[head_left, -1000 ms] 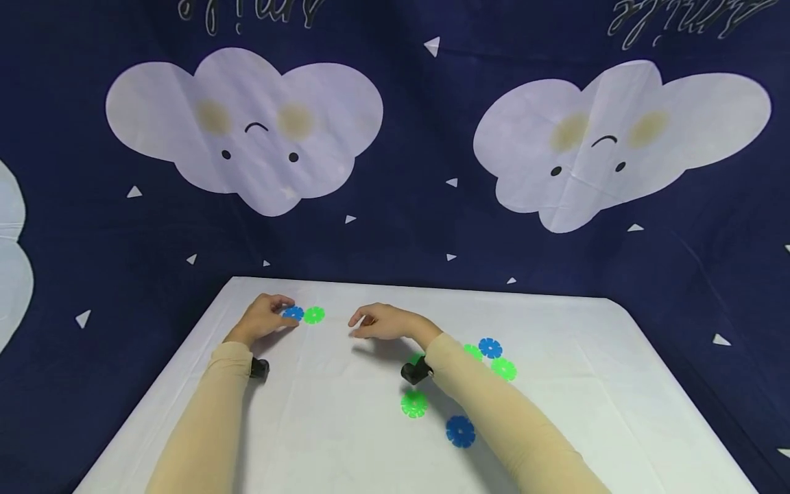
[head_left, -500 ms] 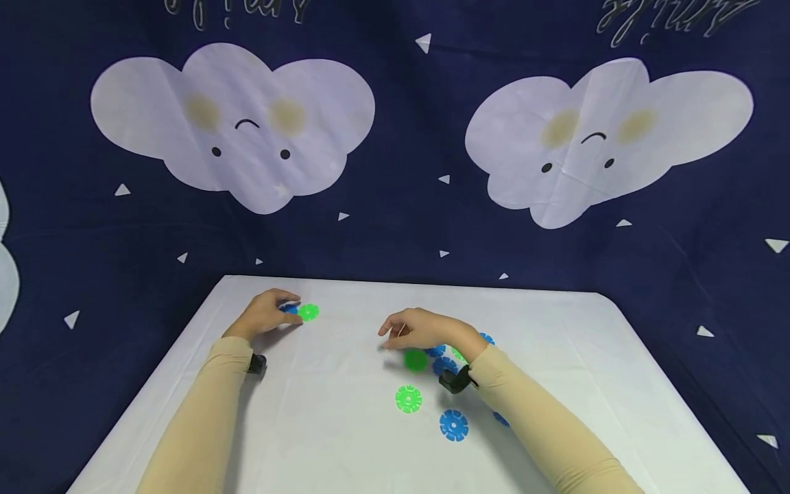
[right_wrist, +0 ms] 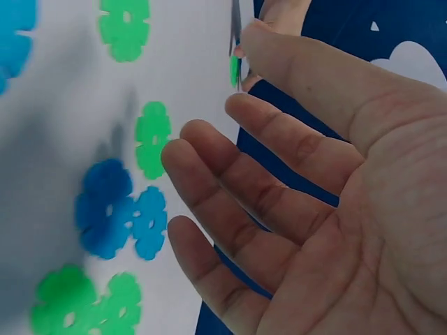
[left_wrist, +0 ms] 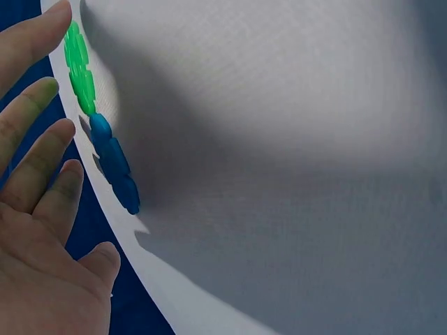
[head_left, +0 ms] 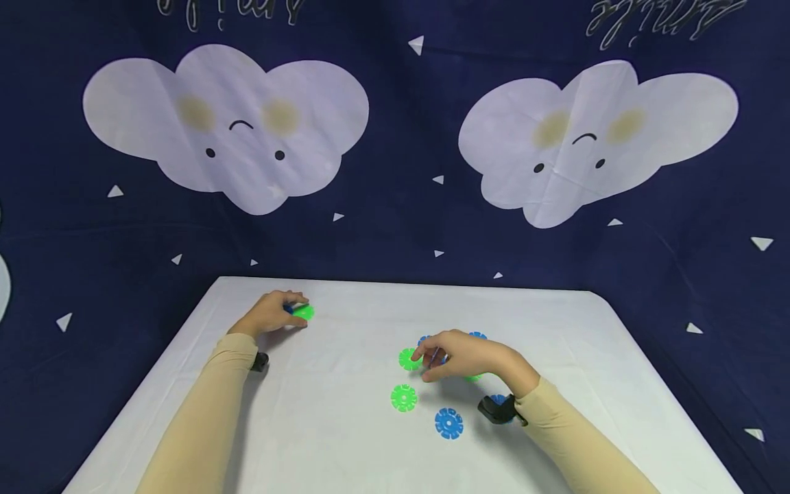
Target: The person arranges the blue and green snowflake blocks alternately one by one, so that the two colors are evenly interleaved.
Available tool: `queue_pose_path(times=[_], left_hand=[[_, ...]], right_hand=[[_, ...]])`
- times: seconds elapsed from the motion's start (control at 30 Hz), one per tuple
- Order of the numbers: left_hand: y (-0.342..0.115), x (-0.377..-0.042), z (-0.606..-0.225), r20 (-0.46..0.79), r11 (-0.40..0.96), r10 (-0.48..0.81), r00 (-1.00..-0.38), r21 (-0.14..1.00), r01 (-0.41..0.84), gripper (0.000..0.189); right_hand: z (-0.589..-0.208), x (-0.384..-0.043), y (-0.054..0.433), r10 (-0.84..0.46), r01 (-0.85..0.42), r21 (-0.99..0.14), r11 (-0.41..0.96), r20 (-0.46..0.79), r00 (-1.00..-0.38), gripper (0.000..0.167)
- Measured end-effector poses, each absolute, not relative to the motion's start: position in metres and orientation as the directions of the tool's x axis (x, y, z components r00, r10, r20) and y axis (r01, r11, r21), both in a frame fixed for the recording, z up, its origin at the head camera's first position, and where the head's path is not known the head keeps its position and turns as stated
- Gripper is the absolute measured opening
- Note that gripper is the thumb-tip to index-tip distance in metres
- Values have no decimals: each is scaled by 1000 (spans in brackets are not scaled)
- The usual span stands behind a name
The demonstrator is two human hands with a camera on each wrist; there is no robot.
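Note:
At the far left of the table, my left hand (head_left: pixel 271 312) is beside a green notched plastic disc (head_left: pixel 304 312) and a blue notched disc (left_wrist: pixel 114 164) lying edge to edge. In the left wrist view its fingers (left_wrist: pixel 38 167) are spread and uncurled, one fingertip overlapping the green disc's edge; contact cannot be made out. My right hand (head_left: pixel 465 357) hovers over a group of loose discs with fingers loosely bent and holding nothing. A green disc (right_wrist: pixel 153 141) and two blue discs, one larger (right_wrist: pixel 105 209) and one smaller (right_wrist: pixel 149 223), show by its fingertips; the hand partly hides this group in the head view.
Nearer the front lie a green disc (head_left: pixel 404 398) and a blue disc (head_left: pixel 448 423). Another blue disc (head_left: pixel 497 398) is partly behind the black wrist camera (head_left: pixel 496 410). The white table (head_left: pixel 345 439) ends before a dark blue cloth backdrop (head_left: pixel 395 254) with clouds.
My right hand has moved right and nearer, from the table's middle to over the loose discs. My left hand has shifted slightly right, covering more of the blue disc beside the green one.

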State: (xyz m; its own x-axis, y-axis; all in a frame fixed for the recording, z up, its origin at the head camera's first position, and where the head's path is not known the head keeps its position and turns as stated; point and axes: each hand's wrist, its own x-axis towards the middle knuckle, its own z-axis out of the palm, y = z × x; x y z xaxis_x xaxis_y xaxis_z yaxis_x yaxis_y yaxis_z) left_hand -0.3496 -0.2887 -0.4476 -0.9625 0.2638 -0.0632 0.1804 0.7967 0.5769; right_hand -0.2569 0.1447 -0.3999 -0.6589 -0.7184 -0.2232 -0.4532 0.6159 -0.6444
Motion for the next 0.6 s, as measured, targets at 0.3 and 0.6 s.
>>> queue_pose_path(times=[0.3,0.6], left_hand=[[-287,-354,-451,-91,806,251,-964,571,156,60],[-292,-354,-455,-79,823,240,-968,545,160,66]], right_hand=[[-416,-224,170,-669,-369,-676,638,-250,-700,43],[-425,-202,181,-638,-364,-650,667,-246,-730,49]])
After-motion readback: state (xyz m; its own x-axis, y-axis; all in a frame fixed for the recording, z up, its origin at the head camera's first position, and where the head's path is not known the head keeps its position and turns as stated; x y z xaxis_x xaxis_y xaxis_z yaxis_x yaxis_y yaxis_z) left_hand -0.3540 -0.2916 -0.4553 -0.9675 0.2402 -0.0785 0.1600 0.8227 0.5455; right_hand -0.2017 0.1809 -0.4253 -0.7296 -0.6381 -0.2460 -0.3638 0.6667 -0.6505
